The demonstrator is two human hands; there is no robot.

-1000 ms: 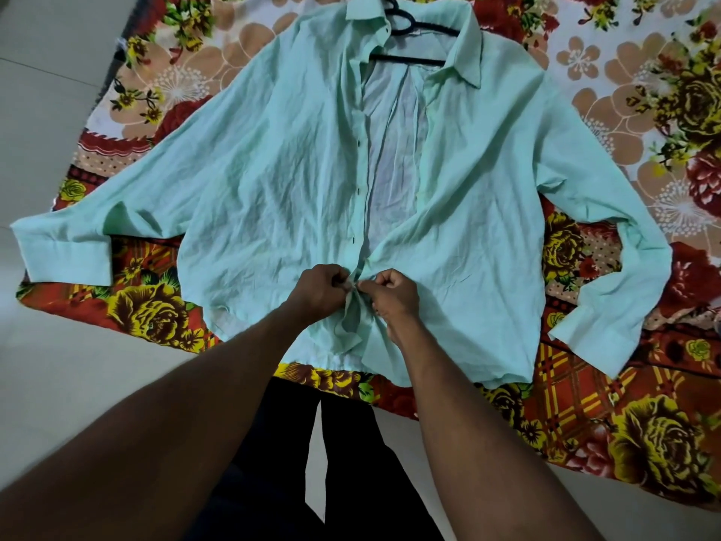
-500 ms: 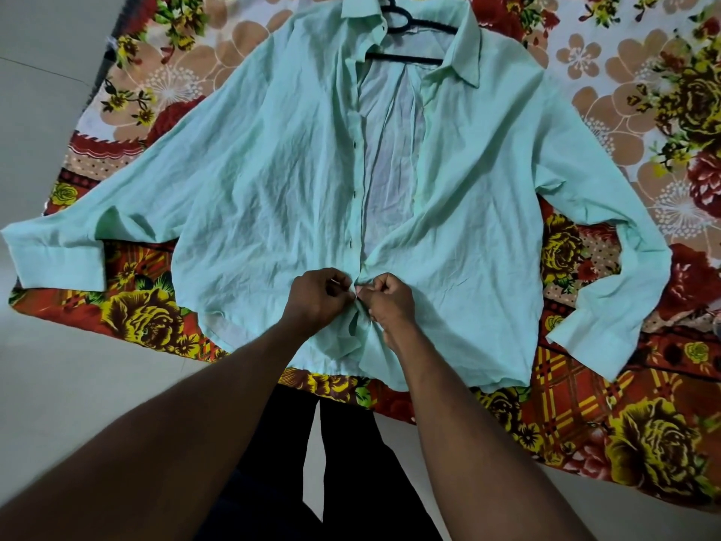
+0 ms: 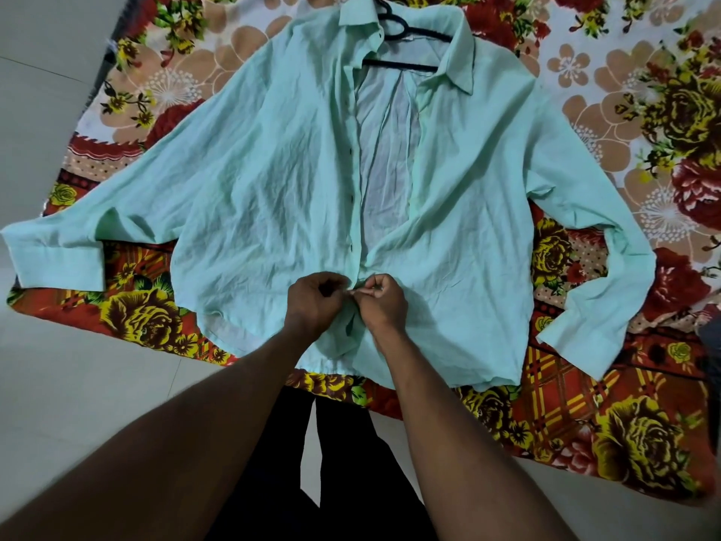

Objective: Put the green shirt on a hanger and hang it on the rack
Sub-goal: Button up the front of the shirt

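Note:
The pale green shirt (image 3: pixel 273 181) lies face up on a flowered bedsheet, sleeves spread to both sides. A black hanger (image 3: pixel 405 64) sits inside its collar, hook pointing away from me. The front is open from the collar down to my hands. My left hand (image 3: pixel 316 302) pinches the left front edge low on the shirt. My right hand (image 3: pixel 380 302) pinches the right front edge against it, fingertips meeting at a button spot. No rack is in view.
The flowered bedsheet (image 3: pixel 643 431) covers a low mattress with its near edge toward me. Pale tiled floor (image 3: pixel 78 392) lies left and in front. My dark trouser legs (image 3: pixel 351 443) stand at the near edge.
Both hands stay pinched together at the lower front of the shirt with only small finger shifts. The view has drifted slightly.

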